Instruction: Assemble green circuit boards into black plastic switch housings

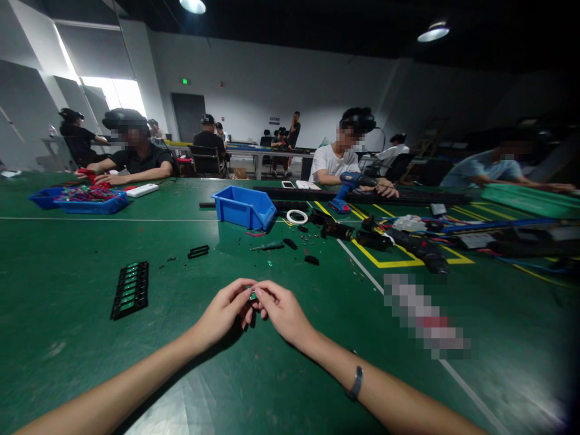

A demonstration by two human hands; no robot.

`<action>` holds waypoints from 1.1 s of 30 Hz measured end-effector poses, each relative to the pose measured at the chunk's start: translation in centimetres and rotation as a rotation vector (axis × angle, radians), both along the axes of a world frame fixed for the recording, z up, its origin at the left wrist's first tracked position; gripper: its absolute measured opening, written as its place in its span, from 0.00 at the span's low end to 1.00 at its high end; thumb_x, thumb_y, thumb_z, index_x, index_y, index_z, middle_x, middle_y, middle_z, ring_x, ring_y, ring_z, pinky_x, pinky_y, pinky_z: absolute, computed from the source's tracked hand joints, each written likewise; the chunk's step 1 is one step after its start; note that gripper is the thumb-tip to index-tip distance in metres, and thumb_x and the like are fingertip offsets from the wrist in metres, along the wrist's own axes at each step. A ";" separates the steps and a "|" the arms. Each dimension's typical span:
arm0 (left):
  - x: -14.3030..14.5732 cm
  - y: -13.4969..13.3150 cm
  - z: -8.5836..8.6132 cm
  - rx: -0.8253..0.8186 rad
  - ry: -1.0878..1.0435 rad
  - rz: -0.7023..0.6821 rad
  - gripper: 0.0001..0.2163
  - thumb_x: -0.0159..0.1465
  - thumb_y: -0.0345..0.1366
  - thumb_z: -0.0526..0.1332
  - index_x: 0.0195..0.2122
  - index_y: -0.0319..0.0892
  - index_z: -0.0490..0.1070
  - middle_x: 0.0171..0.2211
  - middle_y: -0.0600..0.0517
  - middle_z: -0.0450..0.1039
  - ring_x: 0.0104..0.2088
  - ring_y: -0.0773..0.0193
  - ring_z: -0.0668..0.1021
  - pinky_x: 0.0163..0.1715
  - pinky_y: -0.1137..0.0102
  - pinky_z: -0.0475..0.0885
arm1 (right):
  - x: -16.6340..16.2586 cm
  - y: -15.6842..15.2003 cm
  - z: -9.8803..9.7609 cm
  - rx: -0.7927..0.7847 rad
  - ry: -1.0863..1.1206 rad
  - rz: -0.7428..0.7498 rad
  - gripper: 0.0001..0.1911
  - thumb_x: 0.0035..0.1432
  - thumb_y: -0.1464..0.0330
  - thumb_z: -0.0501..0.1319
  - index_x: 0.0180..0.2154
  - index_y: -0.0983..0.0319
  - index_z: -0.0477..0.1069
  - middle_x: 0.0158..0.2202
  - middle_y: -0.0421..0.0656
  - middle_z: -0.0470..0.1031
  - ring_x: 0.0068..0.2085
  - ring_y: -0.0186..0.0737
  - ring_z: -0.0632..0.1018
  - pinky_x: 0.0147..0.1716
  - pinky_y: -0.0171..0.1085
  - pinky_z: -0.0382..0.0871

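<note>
1. Circuit board [252,296], small and green, sits between the left hand [229,305] and the right hand [281,308], near and in the middle of the scene; both hands are closed on it in a pinch, their tips meeting around it; whether it touches the green surface [254,386] below cannot be told.
2. Dark wristband [356,382] circles the right forearm.
3. Black tray [130,290] lies to the left of the hands, with a column of green pieces in it; two black frames [198,251] lie beyond it, towards the middle.
4. Screwdriver [267,246] rests just past the hands, with small dark bits scattered around it; farther off stand a blue bin [233,208] and, to its right, a white ring [297,216].
5. Blue drill [345,190] is on the far side, right of the ring; a black drill [419,246] lies nearer, over yellow tape [403,264].
6. Blue trays [93,207] heaped with red wires are far left, before a co-worker in black [145,156]; a co-worker in white [334,162] sits across the surface, one hand near the blue drill.
</note>
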State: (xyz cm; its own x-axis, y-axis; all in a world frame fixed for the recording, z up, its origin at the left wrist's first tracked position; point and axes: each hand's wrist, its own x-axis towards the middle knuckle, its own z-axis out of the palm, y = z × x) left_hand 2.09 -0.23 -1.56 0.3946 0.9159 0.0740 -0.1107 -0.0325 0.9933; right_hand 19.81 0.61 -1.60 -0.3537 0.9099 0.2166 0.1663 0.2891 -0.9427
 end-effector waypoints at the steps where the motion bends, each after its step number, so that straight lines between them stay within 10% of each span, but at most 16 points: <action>1: 0.0 0.1 -0.1 0.001 0.000 0.015 0.22 0.70 0.50 0.58 0.55 0.37 0.67 0.25 0.53 0.73 0.22 0.69 0.74 0.22 0.75 0.67 | 0.0 0.0 0.0 0.005 -0.002 -0.013 0.15 0.69 0.58 0.55 0.46 0.61 0.73 0.30 0.40 0.74 0.29 0.34 0.76 0.29 0.33 0.70; 33: -0.3 0.4 -0.2 -0.109 -0.079 0.076 0.22 0.64 0.45 0.67 0.53 0.35 0.76 0.40 0.44 0.80 0.35 0.60 0.81 0.42 0.62 0.77 | -0.2 -0.5 -0.4 0.129 -0.108 -0.171 0.09 0.59 0.67 0.65 0.41 0.59 0.67 0.30 0.37 0.70 0.29 0.34 0.73 0.27 0.33 0.70</action>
State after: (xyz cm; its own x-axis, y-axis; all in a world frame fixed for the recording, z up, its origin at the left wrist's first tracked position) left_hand 1.82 0.21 -1.81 0.3206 0.9472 0.0007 -0.1896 0.0634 0.9798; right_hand 19.59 0.10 -1.97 -0.2241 0.9258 0.3044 0.3207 0.3650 -0.8740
